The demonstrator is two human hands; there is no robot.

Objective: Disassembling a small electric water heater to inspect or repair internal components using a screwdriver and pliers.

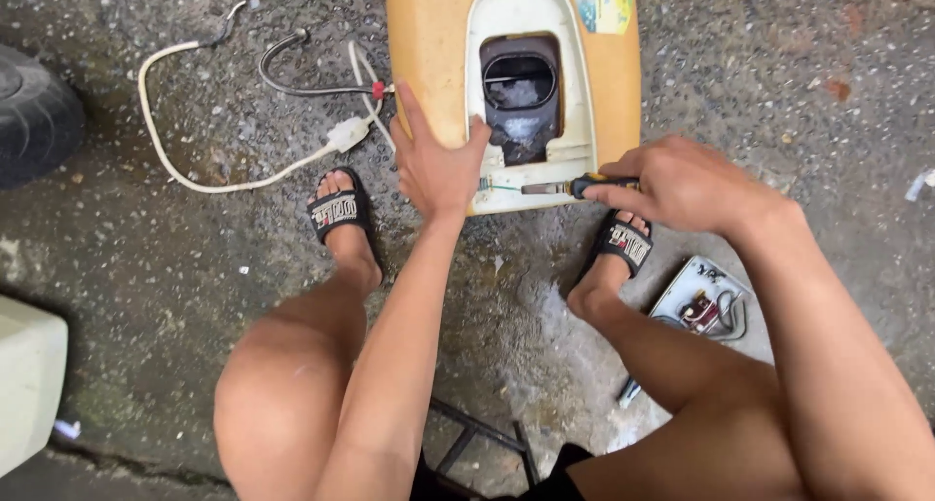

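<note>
On wet concrete between the sandalled feet: yellow appliance casing (429,53) under work.
Left hand (433,165) lies flat and spread on the casing's near left edge, pinning it steady; right hand (682,185) is closed around a screwdriver (560,185), tip pointed left at the near rim below the dark opening (521,97). White cord (243,175) trails far left.

Both arms are bare to the shoulder, no sleeves, watch or rings showing. At six o'clock, dark shorts, probably black. On the feet, black slide sandals (339,212) with white-and-red patterned straps; legs bare.
</note>
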